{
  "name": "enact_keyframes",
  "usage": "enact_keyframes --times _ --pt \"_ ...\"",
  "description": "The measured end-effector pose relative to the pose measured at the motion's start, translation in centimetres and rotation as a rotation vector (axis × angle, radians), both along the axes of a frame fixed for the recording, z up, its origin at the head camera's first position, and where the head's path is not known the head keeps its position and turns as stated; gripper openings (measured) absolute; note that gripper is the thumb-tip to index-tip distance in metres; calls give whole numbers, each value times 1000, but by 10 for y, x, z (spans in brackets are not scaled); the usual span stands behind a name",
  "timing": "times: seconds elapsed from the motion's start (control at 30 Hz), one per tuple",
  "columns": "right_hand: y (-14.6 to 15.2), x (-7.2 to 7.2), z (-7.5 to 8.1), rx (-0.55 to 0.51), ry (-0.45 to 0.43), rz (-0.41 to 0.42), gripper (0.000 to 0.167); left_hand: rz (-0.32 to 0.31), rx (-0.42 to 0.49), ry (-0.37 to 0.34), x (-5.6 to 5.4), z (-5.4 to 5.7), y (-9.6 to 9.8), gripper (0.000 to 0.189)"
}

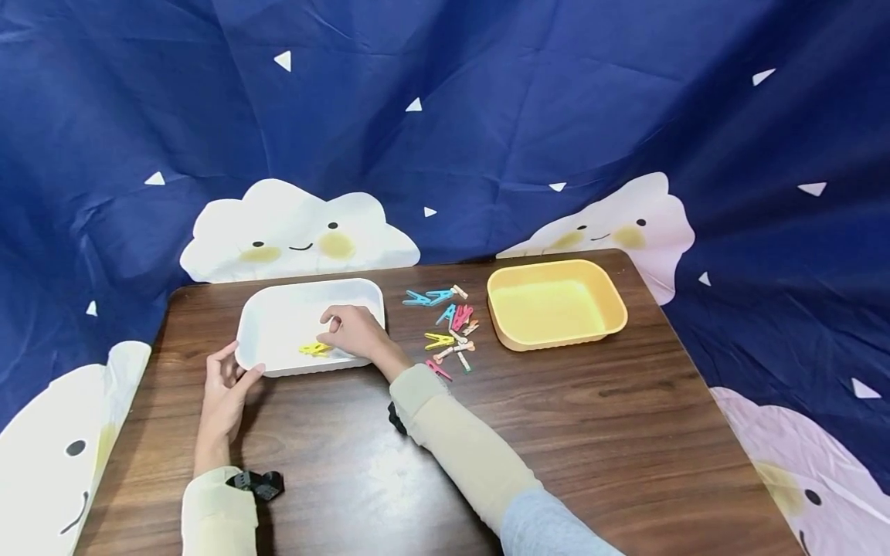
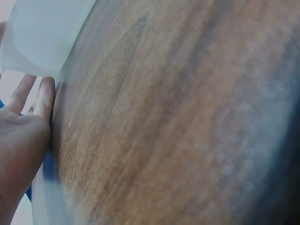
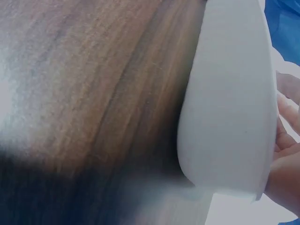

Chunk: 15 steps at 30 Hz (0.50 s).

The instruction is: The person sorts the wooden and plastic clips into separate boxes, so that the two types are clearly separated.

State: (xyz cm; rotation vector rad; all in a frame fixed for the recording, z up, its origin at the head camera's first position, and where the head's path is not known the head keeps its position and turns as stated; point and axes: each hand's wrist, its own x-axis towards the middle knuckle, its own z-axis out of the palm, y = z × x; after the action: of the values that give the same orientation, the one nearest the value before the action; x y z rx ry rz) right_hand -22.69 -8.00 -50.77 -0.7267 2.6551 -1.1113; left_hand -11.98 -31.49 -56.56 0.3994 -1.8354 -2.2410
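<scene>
A white plastic tray (image 1: 278,309) stands at the left of the table. My left hand (image 1: 224,394) holds its near left corner, thumb against the near wall and fingers along the left side. Over the inside of the tray is my right hand (image 1: 358,332), its fingers bent, with a gap showing between thumb and index finger and nothing visible in it. Yellow clothespins (image 1: 315,349) lie on the tray's floor just below the right thumb. In the right wrist view the tray wall (image 3: 229,103) hides part of the right hand (image 3: 286,136).
Right of the tray, several loose clothespins in blue, pink, yellow and pale wood colours lie on the brown table (image 1: 556,432), among them a pink clothespin (image 1: 438,370) near the right sleeve. A yellow tray (image 1: 556,340) stands farther right. Behind the table hangs a blue cloth (image 1: 487,116).
</scene>
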Motion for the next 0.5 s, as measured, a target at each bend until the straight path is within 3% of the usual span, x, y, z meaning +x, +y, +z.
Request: enact_keyframes --times 0.3,0.5 --pt "14 -3 15 -142 -59 -14 30 9 -29 -29 -1 3 -2 61" --pt "38 -5 20 -204 -45 -114 29 -21 -55 -51 -1 5 -3 58"
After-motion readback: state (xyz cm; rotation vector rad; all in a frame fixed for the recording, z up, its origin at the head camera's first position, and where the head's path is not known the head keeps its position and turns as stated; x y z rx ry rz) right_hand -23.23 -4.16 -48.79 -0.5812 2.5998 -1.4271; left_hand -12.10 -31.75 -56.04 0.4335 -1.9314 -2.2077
